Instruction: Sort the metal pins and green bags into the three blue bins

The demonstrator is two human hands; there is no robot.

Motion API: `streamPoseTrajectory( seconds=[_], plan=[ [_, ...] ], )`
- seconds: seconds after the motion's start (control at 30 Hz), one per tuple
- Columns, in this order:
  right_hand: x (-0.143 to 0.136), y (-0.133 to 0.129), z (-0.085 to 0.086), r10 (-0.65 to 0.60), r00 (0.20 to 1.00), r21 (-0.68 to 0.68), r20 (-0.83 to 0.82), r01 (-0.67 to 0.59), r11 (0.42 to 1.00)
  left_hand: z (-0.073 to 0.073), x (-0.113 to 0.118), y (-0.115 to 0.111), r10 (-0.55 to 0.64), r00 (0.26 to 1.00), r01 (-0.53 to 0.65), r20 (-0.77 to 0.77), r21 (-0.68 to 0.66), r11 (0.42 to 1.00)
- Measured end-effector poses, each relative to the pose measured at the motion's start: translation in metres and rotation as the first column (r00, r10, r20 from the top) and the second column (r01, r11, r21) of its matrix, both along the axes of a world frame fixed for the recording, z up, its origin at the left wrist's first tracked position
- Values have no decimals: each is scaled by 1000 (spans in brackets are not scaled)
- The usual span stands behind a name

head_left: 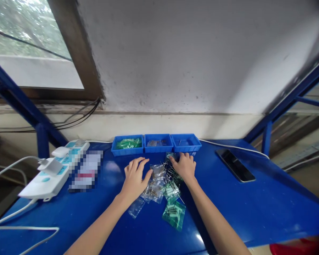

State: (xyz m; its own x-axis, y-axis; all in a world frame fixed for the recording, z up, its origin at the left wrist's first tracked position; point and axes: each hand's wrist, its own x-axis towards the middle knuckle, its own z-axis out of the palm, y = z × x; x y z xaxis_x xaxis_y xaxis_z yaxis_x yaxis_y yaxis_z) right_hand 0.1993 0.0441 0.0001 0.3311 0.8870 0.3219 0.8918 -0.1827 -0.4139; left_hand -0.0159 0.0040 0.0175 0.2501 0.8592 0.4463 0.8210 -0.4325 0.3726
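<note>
Screws, loose and dark, lie heaped on the blue surface between the person's 2 hands. Clear bags with small metal pieces inside overlap just to the left of them, and a flatter clear bag lies nearest the left forearm. On the near side are 2 green bags holding pale plugs and screws.

The left hand is palm down at the left edge of the clear bags, its fingers spread well apart with nothing gripped between them; whether they touch the plastic is unclear. The right hand is at the far right of the heap, its fingers partly bent and thumb apart; whether they pinch anything is hidden.

Beyond the hands, 3 blue bins stand in a row: the left bin holds green bags, the middle bin clear ones, the right bin something too small to tell. A dark phone lies well to the right; a white power strip lies far left, beside a blurred-out object.
</note>
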Motion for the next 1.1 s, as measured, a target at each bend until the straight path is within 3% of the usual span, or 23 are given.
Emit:
streamPoseTrajectory(
  seconds=[0.1, 0.2, 0.33, 0.43, 0.5, 0.53, 0.57, 0.63, 0.7, 0.77, 0.83, 0.87, 0.93, 1.0, 1.1],
  plan=[
    [0, 7, -5, 35, 997, 95, -70, -29, 995, -2, -6, 5, 19, 1000, -19, 15, -40, 999],
    [-2, 6, -7, 176, 974, 173, -140, -151, 973, 2, -17, 10, 24, 996, -19, 85, -62, 998],
    [-17, -13, 7, 374, 912, 294, -167, -316, 902, 11, -19, 8, -57, 939, 143, 338, -235, 961],
    [-40, -34, 24, 603, 794, 468, -82, -504, 726, 15, -9, 1, 66, 764, 318, 642, -463, 828],
    [-57, -47, 31, 732, 678, 492, 65, -660, 568, 15, -3, -4, 212, 593, 440, 777, -533, 723],
    [-64, -52, 33, 774, 619, 469, 135, -728, 501, 15, -2, -5, 255, 527, 478, 811, -531, 700],
    [-69, -56, 34, 802, 567, 434, 188, -780, 450, 16, -2, -6, 261, 494, 492, 829, -514, 703],
    [-75, -59, 33, 829, 507, 363, 236, -837, 409, 22, -10, -2, 198, 528, 427, 826, -460, 778],
    [-74, -58, 30, 821, 525, 327, 222, -834, 444, 34, -25, 10, 112, 644, 236, 756, -336, 912],
    [-71, -54, 27, 791, 585, 331, 180, -793, 511, 50, -43, 30, 69, 776, -39, 627, -62, 997],
    [-66, -50, 26, 752, 645, 361, 133, -738, 569, 62, -58, 55, 59, 889, -194, 454, 256, 947],
    [-64, -49, 26, 735, 668, 374, 115, -715, 591, 65, -64, 67, 77, 932, -203, 354, 333, 921],
    [-61, -47, 27, 708, 700, 387, 91, -680, 623, 60, -68, 86, 150, 984, -170, 91, 280, 945],
    [-59, -46, 28, 690, 720, 380, 76, -661, 648, 47, -65, 97, 174, 971, -166, -166, 62, 984],
    [-56, -44, 28, 667, 743, 360, 51, -637, 682, 28, -57, 100, 127, 938, -181, -323, -145, 973]
  ],
)
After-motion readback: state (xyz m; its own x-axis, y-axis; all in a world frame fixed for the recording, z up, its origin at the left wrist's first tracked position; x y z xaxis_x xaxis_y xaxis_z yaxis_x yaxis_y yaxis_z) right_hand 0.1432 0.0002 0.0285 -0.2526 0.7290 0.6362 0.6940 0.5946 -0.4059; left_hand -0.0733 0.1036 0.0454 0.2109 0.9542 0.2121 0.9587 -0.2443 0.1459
